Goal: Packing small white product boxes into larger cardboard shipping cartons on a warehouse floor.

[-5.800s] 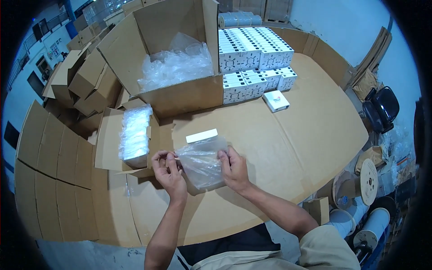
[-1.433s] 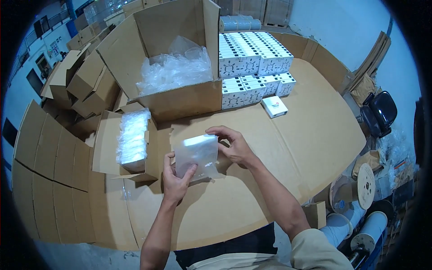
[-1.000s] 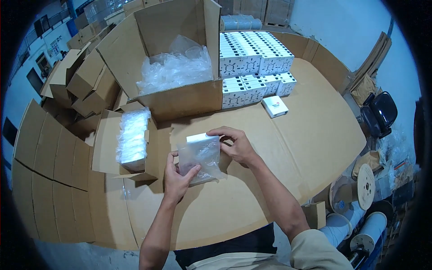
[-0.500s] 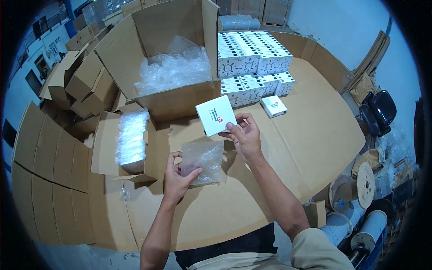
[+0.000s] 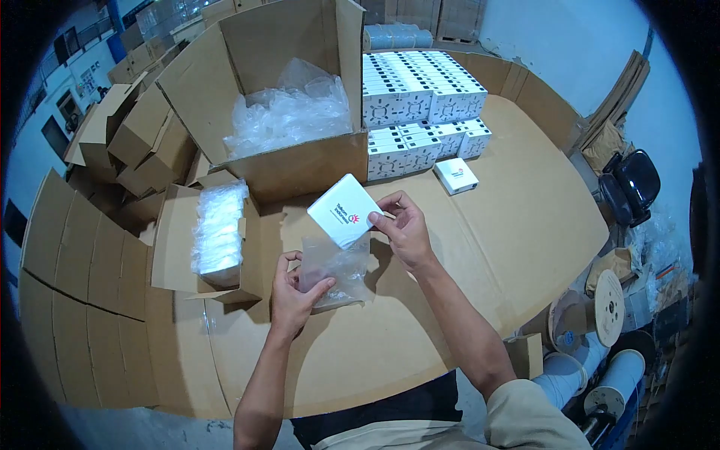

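Observation:
My right hand (image 5: pixel 405 231) grips a flat white square box (image 5: pixel 343 208) by its right corner, thumb on top. The box is tilted, one corner pointing down over the upper edge of a clear plastic bag (image 5: pixel 337 274). Closed on the left side of that bag is my left hand (image 5: pixel 296 296), its thumb on the front face and its fingers partly hidden behind. Whether the box's lower corner is inside the bag's mouth I cannot tell.
An open carton (image 5: pixel 300 169) of loose plastic bags stands behind; a smaller carton (image 5: pixel 251 259) at left holds several wrapped items (image 5: pixel 219 229). Stacked white boxes (image 5: pixel 397 105) stand at the back, with a single white box (image 5: pixel 456 176) before them on the cardboard-covered table (image 5: pixel 517 247).
The white box in my right hand has turned and come down and left toward the bag. My left hand and the bag have barely shifted.

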Demonstrator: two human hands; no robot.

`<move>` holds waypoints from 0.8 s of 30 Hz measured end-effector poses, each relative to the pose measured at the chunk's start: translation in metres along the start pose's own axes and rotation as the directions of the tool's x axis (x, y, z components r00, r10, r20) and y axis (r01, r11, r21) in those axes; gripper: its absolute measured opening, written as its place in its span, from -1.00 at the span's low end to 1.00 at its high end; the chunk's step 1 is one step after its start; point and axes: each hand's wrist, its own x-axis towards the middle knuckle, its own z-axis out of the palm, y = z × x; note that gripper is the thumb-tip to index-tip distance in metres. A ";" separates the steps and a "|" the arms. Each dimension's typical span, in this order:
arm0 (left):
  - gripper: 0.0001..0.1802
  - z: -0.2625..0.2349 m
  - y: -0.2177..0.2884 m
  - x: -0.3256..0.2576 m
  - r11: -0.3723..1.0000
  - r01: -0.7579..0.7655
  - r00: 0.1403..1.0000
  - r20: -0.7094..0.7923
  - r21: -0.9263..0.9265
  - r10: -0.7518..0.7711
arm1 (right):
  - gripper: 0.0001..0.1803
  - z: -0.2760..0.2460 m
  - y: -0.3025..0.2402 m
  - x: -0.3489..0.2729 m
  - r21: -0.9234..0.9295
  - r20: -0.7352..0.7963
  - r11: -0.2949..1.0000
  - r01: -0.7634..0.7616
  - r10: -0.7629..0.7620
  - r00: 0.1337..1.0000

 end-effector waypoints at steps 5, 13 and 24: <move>-0.34 0.002 0.002 -0.001 0.999 -0.019 1.000 0.014 -0.047 0.020 | -0.72 -0.007 0.007 0.001 -0.040 0.080 0.999 0.000 0.003 0.997; -0.35 0.003 0.005 -0.002 0.999 -0.029 0.999 0.018 -0.043 0.030 | -0.72 -0.009 0.009 0.000 0.090 0.131 0.989 -0.114 0.102 0.986; -0.32 0.005 0.002 -0.001 0.991 -0.134 0.991 -0.035 -0.030 0.133 | -0.77 0.013 0.001 -0.009 0.043 0.176 0.955 -0.292 0.280 0.944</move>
